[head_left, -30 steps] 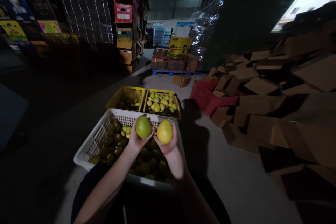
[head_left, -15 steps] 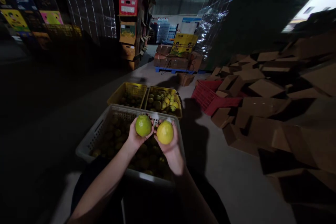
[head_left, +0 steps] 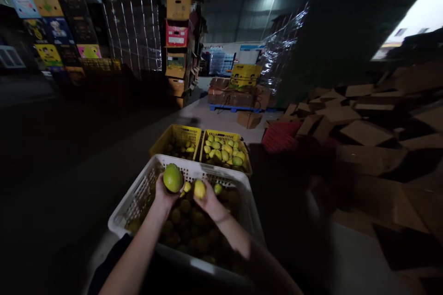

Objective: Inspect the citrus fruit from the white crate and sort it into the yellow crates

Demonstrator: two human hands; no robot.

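Observation:
A large green citrus fruit rests in my left hand, whose fingers curl round its underside. My right hand grips a yellow citrus fruit, partly wrapped by the fingers. Both hands are over a white perforated crate, close to its far wall. Many fruits fill the crate in deep shadow, mostly too dark to tell their colour. A small green fruit lies just right of my right hand.
Beyond the white crate stand two yellow crates, the left one holding darker-lit fruit, the right one yellow-green fruit. A red crate and heaped cardboard boxes lie to the right. Stacked cartons and a loaded blue pallet stand behind.
The view has tilted up. My hands have moved apart; the left still holds the green fruit. The right hand has turned inward and lowered, its yellow fruit now looking smaller.

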